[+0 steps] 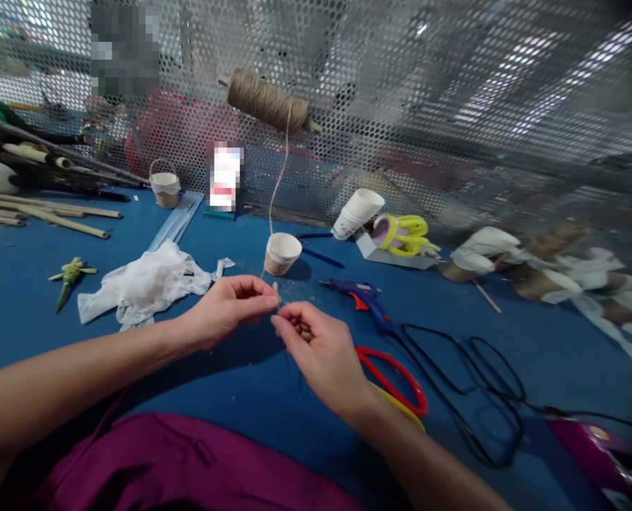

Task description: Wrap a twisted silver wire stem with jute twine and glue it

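Observation:
Jute twine (280,186) runs down from a spool (265,99) at the back, passing beside a small paper cup (280,265) wrapped in brown twine with a white trim. My left hand (236,306) pinches the twine between thumb and fingertips, just in front of the cup. Close by on the right, my right hand (321,348) is closed in a pinch at the twine's end; the strand there is thin and partly hidden by the fingers. To the left of my left hand lies a heap of white lace (153,284). A blue glue gun (366,299) rests beyond my right hand.
Red-handled scissors (395,380) lie partly under my right forearm. The glue gun's black cord (500,376) loops across the right side. Stacked paper cups (357,213), a white box (395,252), a finished handled cup (165,188) and sticks (55,206) stand along the back.

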{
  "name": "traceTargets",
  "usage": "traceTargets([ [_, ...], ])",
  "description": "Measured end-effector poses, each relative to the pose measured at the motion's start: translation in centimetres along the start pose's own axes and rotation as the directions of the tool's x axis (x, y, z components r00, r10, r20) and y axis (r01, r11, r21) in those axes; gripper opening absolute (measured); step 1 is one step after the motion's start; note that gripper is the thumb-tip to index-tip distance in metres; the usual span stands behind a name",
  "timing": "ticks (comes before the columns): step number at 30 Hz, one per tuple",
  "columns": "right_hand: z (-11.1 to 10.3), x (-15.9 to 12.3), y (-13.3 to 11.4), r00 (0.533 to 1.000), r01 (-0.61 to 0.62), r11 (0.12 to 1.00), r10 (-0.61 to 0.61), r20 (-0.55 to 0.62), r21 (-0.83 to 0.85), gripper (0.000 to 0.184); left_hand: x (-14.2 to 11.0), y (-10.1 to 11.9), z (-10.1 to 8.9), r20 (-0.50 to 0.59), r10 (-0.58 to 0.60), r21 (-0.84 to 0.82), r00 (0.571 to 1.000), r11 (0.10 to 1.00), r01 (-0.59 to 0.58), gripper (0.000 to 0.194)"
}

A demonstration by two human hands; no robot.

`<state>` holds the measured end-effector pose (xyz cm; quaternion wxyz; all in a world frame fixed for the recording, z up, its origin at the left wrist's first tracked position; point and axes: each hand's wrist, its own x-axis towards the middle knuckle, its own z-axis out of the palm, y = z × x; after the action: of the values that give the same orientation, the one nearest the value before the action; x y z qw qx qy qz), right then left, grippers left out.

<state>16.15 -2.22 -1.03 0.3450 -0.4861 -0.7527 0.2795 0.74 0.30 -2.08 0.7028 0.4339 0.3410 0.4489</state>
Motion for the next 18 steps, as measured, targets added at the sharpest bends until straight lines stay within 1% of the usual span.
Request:
traceTargets([
  [3,-0.25,0.06,-0.20,0.993,-0.104,0.977,0.091,0.080,0.184,0.011,-0.01,0.23,0.04,0.032,-0.005,-0.040,0.999,0.999,0.007,0.018],
  [7,-0.43,0.03,-0.42,0.966,-0.236,0.886,0.171,0.192,0.399,0.012,-0.05,0.58,0.06,0.045,-0.004,-0.070,0.999,0.998,0.008,0.020],
  [11,-0.42,0.07,-0.31,0.954,-0.276,0.791,0.158,0.253,0.546,0.015,-0.17,0.85,0.02,0.069,-0.005,-0.104,0.998,0.995,0.012,0.021],
  [13,-0.38,0.19,-0.14,0.947,-0.295,0.724,0.137,0.289,0.623,0.015,-0.22,0.94,-0.02,0.087,-0.008,-0.111,0.996,0.994,0.017,0.022],
  [15,-0.36,0.36,0.01,0.931,-0.337,0.652,0.120,0.346,0.679,0.017,-0.24,0.98,-0.04,0.093,-0.015,-0.110,0.996,0.994,0.025,0.022],
  [16,-0.34,0.44,0.05,0.923,-0.355,0.633,0.118,0.367,0.688,0.018,-0.23,0.97,-0.04,0.089,-0.019,-0.105,0.996,0.994,0.028,0.023],
  [17,-0.31,0.51,0.07,0.919,-0.364,0.638,0.128,0.373,0.678,0.018,-0.20,0.93,-0.03,0.080,-0.019,-0.097,0.997,0.995,0.027,0.023],
  [18,-0.27,0.55,0.08,0.921,-0.362,0.668,0.150,0.359,0.650,0.018,-0.16,0.86,-0.02,0.065,-0.015,-0.085,0.998,0.996,0.021,0.024],
])
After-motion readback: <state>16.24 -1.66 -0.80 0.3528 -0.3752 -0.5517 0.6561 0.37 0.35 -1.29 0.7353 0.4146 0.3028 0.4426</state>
